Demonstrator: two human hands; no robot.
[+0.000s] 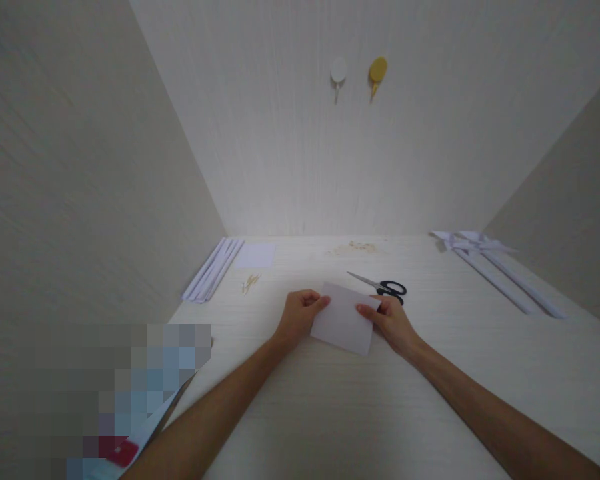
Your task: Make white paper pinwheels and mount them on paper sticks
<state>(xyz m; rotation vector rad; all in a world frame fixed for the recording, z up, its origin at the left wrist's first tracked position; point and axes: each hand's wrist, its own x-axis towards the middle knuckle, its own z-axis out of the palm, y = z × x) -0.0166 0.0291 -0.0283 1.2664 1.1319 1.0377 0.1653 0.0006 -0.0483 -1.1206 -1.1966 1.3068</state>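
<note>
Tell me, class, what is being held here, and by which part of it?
A sheet of paper: the left fingers pinch its left edge, and the right fingers its right side, near the upper corner.

walled work nook (300, 167), tabletop (290, 407), scissors (379, 285), hooks (378, 69)

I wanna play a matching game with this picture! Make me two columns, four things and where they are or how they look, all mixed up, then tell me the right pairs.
Things:
1. Front sheet
2. Scissors
3. Yellow hook
4. Little sticks

Clues:
A. Up on the wall
B. On the table, left of the left hand
C. Held by the left hand and right hand
D. Black handles

Right pairs: 1-C, 2-D, 3-A, 4-B
</note>
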